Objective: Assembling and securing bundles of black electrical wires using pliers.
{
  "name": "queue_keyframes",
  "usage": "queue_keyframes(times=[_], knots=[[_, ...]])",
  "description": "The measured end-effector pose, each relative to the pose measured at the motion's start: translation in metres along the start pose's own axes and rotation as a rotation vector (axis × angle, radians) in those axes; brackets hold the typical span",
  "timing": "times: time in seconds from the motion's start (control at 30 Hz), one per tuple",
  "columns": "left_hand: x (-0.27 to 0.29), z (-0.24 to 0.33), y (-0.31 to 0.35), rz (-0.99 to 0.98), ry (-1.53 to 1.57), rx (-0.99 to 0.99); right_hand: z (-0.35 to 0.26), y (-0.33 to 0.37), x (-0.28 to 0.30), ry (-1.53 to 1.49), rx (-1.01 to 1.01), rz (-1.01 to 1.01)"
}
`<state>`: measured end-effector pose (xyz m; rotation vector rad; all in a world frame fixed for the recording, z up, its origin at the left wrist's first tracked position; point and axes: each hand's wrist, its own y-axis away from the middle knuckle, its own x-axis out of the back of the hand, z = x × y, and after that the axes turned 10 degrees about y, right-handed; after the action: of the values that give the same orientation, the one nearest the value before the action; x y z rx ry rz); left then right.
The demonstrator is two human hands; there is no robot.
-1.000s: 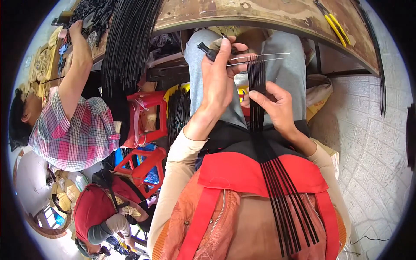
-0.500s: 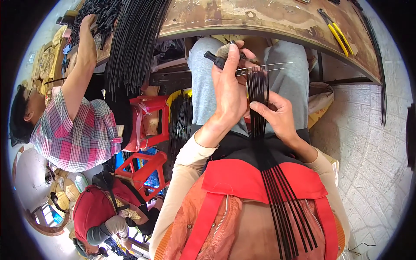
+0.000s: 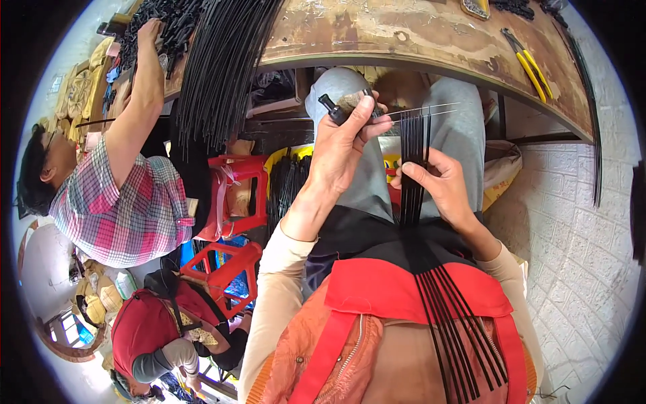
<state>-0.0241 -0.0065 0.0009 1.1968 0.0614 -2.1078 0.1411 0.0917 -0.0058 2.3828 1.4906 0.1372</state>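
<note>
1. The left hand [image 3: 346,145] is closed around a small black tool [image 3: 334,108] with a knob at its end, held just below the front edge of the wooden table [image 3: 417,37].
2. A thin metal wire [image 3: 420,112] runs out to the right from that hand's fingertips and crosses the tops of the black rods [image 3: 414,168].
3. The right hand [image 3: 441,185] grips the bundle of black rods from the right, thumb laid across their front, fingers wrapped behind; it sits lower than the left hand and further from the table edge.
4. The rods stand side by side near the wire, then fan out as they run down over the lap and across the red apron [image 3: 404,289], well away from the table.
5. The person's knees in grey trousers [image 3: 457,135] reach under the table behind both hands.
6. Yellow-handled pliers [image 3: 528,64] lie on the table top toward its right end, well apart from the hands.
7. A thick sheaf of long black rods [image 3: 222,67] hangs over the table's left edge.
8. Beside that sheaf, another person in a checked shirt [image 3: 124,209] reaches one hand [image 3: 149,34] up onto the table's left end.
9. Red plastic stools [image 3: 232,195] stand below the table's left side, next to that person.
</note>
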Motion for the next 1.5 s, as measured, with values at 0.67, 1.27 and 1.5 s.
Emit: queue_keyframes(times=[0.67,1.27,1.5], knots=[[0.0018,-0.0060,-0.0040,-0.041,-0.018,-0.023,0.0028,-0.0018,-0.0031,-0.056,0.007,0.000],[-0.0034,-0.0056,-0.0049,-0.043,-0.089,0.018,0.0038,-0.0076,0.0003,-0.024,0.010,-0.032],[0.0017,-0.0057,-0.0069,-0.075,-0.027,0.010,-0.0007,-0.0079,0.0006,-0.016,-0.008,-0.031]])
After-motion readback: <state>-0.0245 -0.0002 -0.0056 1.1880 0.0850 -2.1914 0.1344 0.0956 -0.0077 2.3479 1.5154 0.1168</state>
